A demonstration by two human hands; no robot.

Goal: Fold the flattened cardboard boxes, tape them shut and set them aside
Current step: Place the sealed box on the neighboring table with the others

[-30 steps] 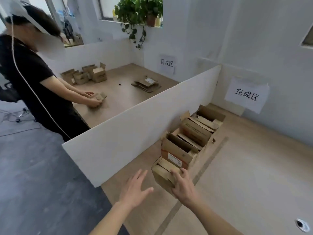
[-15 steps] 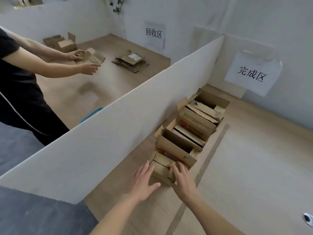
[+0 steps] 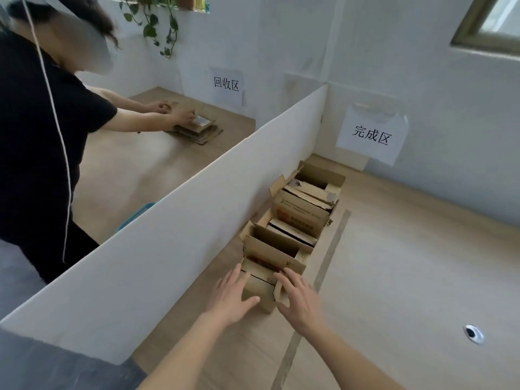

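Small cardboard box [image 3: 260,291], nearest in a row along the divider [image 3: 157,246], sitting on the bench [image 3: 394,263]. Left hand [image 3: 229,298] and right hand [image 3: 299,299] are lying flat against its sides, fingers spread, not gripping.

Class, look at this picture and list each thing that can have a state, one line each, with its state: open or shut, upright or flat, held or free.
Nearest cardboard box: upright, top flaps open, untaped, pressed between both hands.
Left hand: open, flat against the box's left side.
Right hand: open, fingers spread on the box's right side.
Row of boxes: upright along the white divider, flaps open.
Flattened boxes: stacked flat, another person's hands on them.
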